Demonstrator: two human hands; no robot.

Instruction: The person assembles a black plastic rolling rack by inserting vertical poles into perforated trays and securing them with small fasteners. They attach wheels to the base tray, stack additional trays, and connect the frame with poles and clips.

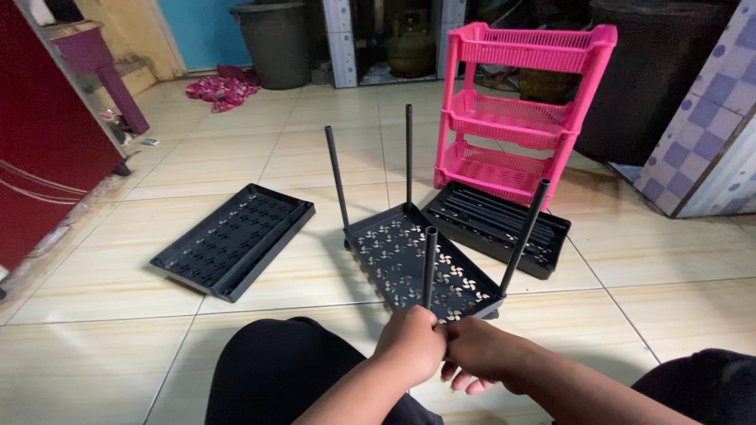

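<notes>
The left hand [416, 346] gripped the near black plastic pole [429, 267] at the perforated black plastic tray [394, 244]'s near edge, the right hand [480, 358] pressed beside it. Bare tiled floor [331, 157] lay behind the tray; the right fingers' hold was hidden

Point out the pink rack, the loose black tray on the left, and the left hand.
pink rack [512, 118], head view, middle shelf front.
loose black tray [233, 239], head view, perforated centre.
left hand [413, 344], head view, back of hand.

I counted three black trays: one at nine o'clock [233, 240], one at centre [417, 264], one at two o'clock [498, 227]. Four black poles [337, 178] stood upright. One pink rack [520, 110], one dark bin [272, 41].
</notes>
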